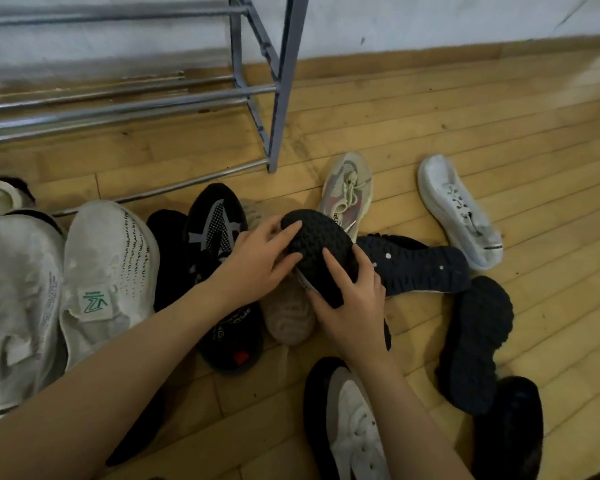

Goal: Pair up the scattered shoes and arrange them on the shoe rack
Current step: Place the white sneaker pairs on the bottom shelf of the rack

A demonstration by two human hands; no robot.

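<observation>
Wooden plank floor (pixel 465 116), white wall (pixel 430 19) behind, with a metal rack (pixel 278 98) standing at the upper left, its bars bare in the visible part.

Held a black shoe (pixel 321 247) in the middle, just above the other shoes and in front of the rack's right leg. Turned sole up, with the knobbly tread facing the camera. Ran with its long axis on a diagonal, the rounded end pointing away and to the left, towards the rack, the other end coming near and to the right. Could not tell toe from heel.

Gripped at the far end by the left hand (pixel 257 261), fingers curled over the edge of the sole. Grasped at the near end by the right hand (pixel 354 306), fingers spread and bent over the tread, thumb hidden below.

Lay directly under it a beige shoe (pixel 288 317), and just left of that a black-grey shoe (pixel 215 223), both pointing towards the rack. Stood further left two white shoes (pixel 108 271) side by side, pointing the same way.

Lay to the right a navy shoe (pixel 420 268), sole up, long axis across. Beyond it a grey shoe (pixel 347 192) and a white laced shoe (pixel 458 209), well apart from each other. Nearer, at the right, a second black sole (pixel 478 341), and at the bottom a white shoe with black edge (pixel 350 427).
</observation>
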